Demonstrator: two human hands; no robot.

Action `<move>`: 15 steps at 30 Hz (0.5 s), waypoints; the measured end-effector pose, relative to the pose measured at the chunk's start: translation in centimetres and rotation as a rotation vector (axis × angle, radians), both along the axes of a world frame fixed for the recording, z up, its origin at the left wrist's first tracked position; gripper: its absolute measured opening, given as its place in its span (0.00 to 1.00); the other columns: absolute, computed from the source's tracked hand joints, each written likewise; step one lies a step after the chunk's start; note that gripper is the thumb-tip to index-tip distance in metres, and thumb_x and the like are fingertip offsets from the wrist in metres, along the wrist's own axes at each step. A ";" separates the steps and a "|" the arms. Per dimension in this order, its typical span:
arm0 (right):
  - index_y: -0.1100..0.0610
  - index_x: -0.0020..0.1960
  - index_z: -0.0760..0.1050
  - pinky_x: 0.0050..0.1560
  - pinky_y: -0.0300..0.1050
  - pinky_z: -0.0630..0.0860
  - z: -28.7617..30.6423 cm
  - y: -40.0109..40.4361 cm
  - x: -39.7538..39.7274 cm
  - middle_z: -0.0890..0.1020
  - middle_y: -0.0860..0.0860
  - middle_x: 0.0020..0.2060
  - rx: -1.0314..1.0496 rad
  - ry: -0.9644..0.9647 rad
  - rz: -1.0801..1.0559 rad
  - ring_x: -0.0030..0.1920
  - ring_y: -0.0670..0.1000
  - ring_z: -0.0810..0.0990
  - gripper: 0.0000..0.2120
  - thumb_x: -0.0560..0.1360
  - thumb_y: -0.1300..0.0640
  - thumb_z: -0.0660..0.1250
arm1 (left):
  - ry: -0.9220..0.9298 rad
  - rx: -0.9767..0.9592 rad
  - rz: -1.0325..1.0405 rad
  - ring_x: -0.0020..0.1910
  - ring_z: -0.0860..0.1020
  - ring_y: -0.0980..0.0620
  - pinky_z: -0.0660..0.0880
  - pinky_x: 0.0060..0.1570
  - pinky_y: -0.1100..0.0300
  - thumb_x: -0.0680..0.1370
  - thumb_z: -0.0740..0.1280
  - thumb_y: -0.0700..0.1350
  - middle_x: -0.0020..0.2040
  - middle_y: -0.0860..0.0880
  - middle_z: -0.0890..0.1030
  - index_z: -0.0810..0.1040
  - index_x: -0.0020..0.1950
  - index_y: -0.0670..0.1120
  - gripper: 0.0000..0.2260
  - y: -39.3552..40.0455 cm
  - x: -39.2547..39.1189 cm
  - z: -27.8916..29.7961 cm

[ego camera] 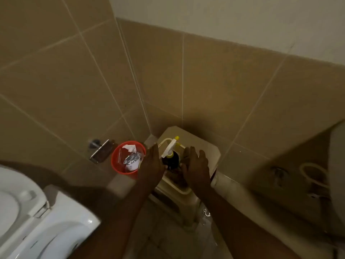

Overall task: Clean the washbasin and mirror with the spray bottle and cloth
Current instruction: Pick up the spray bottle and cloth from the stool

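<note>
A dark spray bottle point(170, 161) with a white trigger head and yellow nozzle stands upright in a cream plastic basket point(174, 186) on a beige stool point(203, 146) in the tiled corner. My left hand point(153, 163) is spread open just left of the bottle, over the basket's left rim. Over the right half of the basket my right hand point(196, 165) hangs with its fingers apart, hiding something dark and brownish beneath it. Neither hand grips the bottle. The washbasin point(337, 165) shows only as a pale curved edge at far right. No mirror is in view.
A red bin point(116, 161) holding crumpled wrappers stands left of the stool. A metal paper holder point(100, 150) is fixed to the left wall. A white toilet point(37, 221) fills the lower left. Pipes and a valve point(280, 172) sit under the basin. The floor by the stool looks wet.
</note>
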State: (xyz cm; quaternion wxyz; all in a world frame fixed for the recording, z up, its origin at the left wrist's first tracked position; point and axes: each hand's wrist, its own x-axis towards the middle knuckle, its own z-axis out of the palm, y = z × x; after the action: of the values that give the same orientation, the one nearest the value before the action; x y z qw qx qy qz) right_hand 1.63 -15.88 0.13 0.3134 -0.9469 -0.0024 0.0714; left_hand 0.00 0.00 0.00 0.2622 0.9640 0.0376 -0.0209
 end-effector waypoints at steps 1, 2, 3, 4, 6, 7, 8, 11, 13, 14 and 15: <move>0.57 0.72 0.60 0.59 0.54 0.70 -0.6 0.3 0.4 0.66 0.61 0.67 0.024 -0.008 -0.013 0.64 0.62 0.68 0.30 0.75 0.56 0.69 | 0.021 -0.054 0.017 0.74 0.63 0.37 0.64 0.70 0.44 0.75 0.70 0.44 0.75 0.36 0.62 0.51 0.77 0.38 0.38 0.2 0.5 -0.8; 0.57 0.71 0.62 0.58 0.54 0.71 -1.0 0.7 0.7 0.68 0.60 0.64 0.038 -0.026 -0.028 0.62 0.61 0.70 0.29 0.73 0.57 0.70 | 0.035 -0.111 0.019 0.72 0.65 0.37 0.66 0.69 0.44 0.76 0.69 0.43 0.74 0.36 0.64 0.51 0.78 0.39 0.37 0.5 0.8 -1.3; 0.57 0.70 0.63 0.58 0.54 0.71 -1.8 1.1 0.9 0.70 0.58 0.63 0.039 -0.032 -0.032 0.61 0.60 0.70 0.29 0.72 0.57 0.70 | 0.050 -0.142 0.023 0.71 0.68 0.38 0.68 0.68 0.44 0.76 0.68 0.42 0.73 0.37 0.67 0.52 0.78 0.40 0.36 0.8 1.2 -2.2; 0.57 0.68 0.64 0.58 0.54 0.71 -2.2 1.4 1.1 0.72 0.57 0.61 0.038 -0.028 -0.040 0.60 0.59 0.70 0.29 0.71 0.58 0.71 | 0.054 -0.160 0.032 0.69 0.70 0.38 0.69 0.66 0.45 0.77 0.67 0.40 0.72 0.37 0.69 0.53 0.78 0.41 0.34 0.9 1.4 -2.4; 0.58 0.66 0.67 0.59 0.54 0.71 -3.6 2.1 1.3 0.75 0.55 0.60 0.098 0.001 -0.110 0.60 0.59 0.71 0.28 0.69 0.60 0.72 | 0.049 -0.218 0.056 0.67 0.73 0.39 0.69 0.65 0.49 0.78 0.65 0.37 0.69 0.38 0.72 0.56 0.77 0.41 0.30 0.7 1.6 -3.3; 0.58 0.65 0.68 0.60 0.55 0.70 -3.9 2.5 1.4 0.76 0.55 0.59 0.164 -0.006 -0.162 0.59 0.60 0.72 0.27 0.68 0.62 0.72 | 0.031 -0.238 0.057 0.66 0.73 0.39 0.69 0.64 0.51 0.78 0.65 0.36 0.69 0.38 0.73 0.58 0.76 0.41 0.29 0.6 1.8 -3.5; 0.59 0.65 0.70 0.62 0.56 0.70 -4.0 2.8 1.5 0.77 0.56 0.59 0.227 -0.021 -0.230 0.59 0.60 0.74 0.25 0.69 0.62 0.70 | 0.022 -0.252 0.055 0.67 0.72 0.40 0.68 0.65 0.53 0.78 0.65 0.35 0.69 0.38 0.73 0.59 0.76 0.41 0.28 0.4 1.9 -3.5; 0.63 0.70 0.64 0.65 0.52 0.66 -4.4 3.6 1.8 0.75 0.61 0.63 0.283 0.009 -0.370 0.62 0.61 0.73 0.25 0.74 0.62 0.64 | 0.021 -0.346 0.060 0.71 0.69 0.43 0.63 0.66 0.61 0.77 0.65 0.35 0.71 0.41 0.71 0.64 0.75 0.42 0.26 0.5 2.8 -4.4; 0.62 0.77 0.50 0.65 0.46 0.62 -4.9 4.1 1.8 0.68 0.61 0.69 0.244 0.098 -0.393 0.66 0.59 0.69 0.37 0.75 0.63 0.66 | 0.012 -0.414 0.051 0.70 0.71 0.46 0.65 0.68 0.58 0.77 0.66 0.39 0.70 0.44 0.73 0.65 0.74 0.44 0.26 0.7 3.3 -4.8; 0.61 0.77 0.45 0.65 0.45 0.62 -5.1 4.3 1.8 0.66 0.61 0.70 0.257 0.121 -0.422 0.67 0.58 0.68 0.41 0.74 0.63 0.68 | 0.019 -0.444 0.039 0.67 0.74 0.47 0.69 0.68 0.53 0.76 0.67 0.42 0.68 0.45 0.76 0.66 0.74 0.45 0.26 0.9 3.5 -4.8; 0.61 0.77 0.42 0.65 0.46 0.62 -5.3 4.6 1.7 0.65 0.61 0.70 0.289 0.125 -0.462 0.67 0.58 0.68 0.43 0.74 0.63 0.68 | 0.025 -0.473 0.015 0.63 0.77 0.48 0.73 0.64 0.50 0.76 0.67 0.45 0.64 0.45 0.79 0.67 0.73 0.46 0.26 1.0 3.7 -4.8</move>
State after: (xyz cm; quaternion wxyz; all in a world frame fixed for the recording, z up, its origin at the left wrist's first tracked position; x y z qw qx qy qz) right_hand 3.32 -11.27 -5.21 0.4528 -0.8616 0.2226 0.0554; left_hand 3.69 1.05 -4.85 0.4804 0.8752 0.0420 -0.0393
